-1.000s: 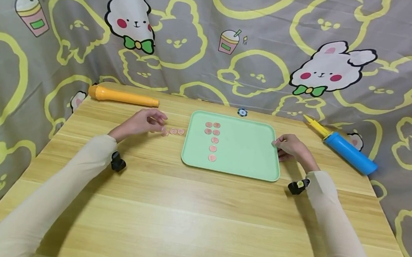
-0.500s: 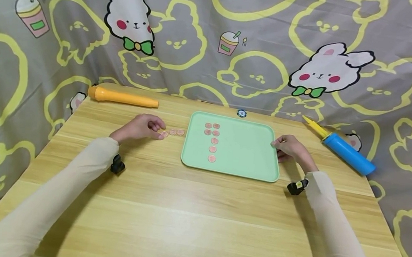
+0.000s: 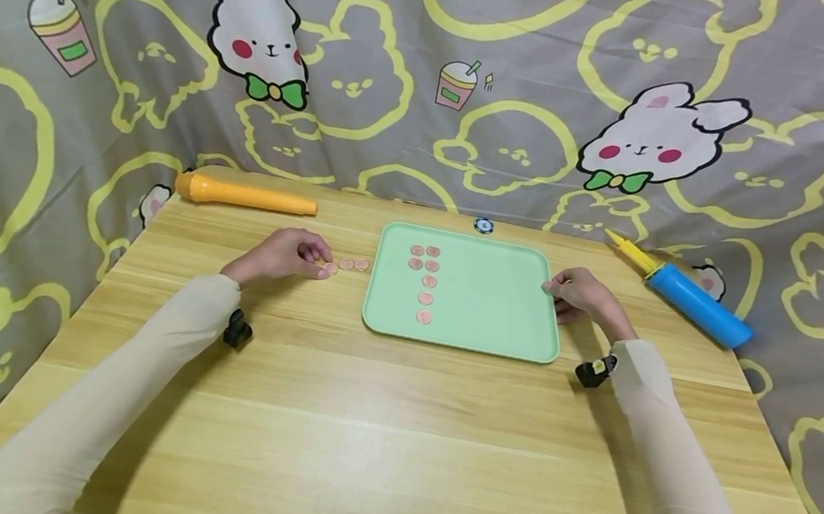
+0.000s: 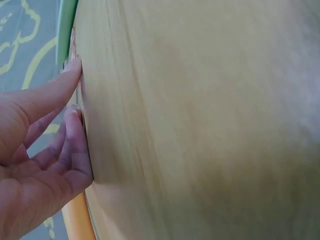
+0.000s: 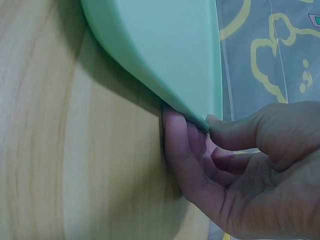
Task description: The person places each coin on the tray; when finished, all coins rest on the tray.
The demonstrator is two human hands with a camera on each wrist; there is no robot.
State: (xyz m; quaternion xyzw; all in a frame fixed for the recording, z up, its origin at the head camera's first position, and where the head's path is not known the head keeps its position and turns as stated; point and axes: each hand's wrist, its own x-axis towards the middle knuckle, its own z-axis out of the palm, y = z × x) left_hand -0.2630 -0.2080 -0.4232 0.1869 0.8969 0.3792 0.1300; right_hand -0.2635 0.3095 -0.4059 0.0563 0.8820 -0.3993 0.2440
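In the head view my left hand [image 3: 284, 254] is down on the table left of the tray, thumb and forefinger pinching at the leftmost copper coin [image 3: 331, 268]. Two more coins [image 3: 354, 264] lie in a row between it and the tray. The left wrist view shows the thumb [image 4: 65, 82] low at the tabletop and the other fingers bent; the coin is mostly hidden there. My right hand [image 3: 578, 295] grips the right rim of the pale green tray [image 3: 483, 298]. Its thumb lies on the edge and its fingers curl beneath, as the right wrist view shows.
Several copper coins [image 3: 428, 281] lie on the tray's left part. An orange baton-like plastic tool [image 3: 248, 194] is at the back left, a blue-and-yellow hand pump [image 3: 694, 299] at the back right. A poker chip [image 3: 484, 226] lies behind the tray, near the patterned curtain [image 3: 371, 77].
My left hand has lowered to the leftmost coin, and its thumb and forefinger have closed in on it. The right hand and the tray have stayed in place.
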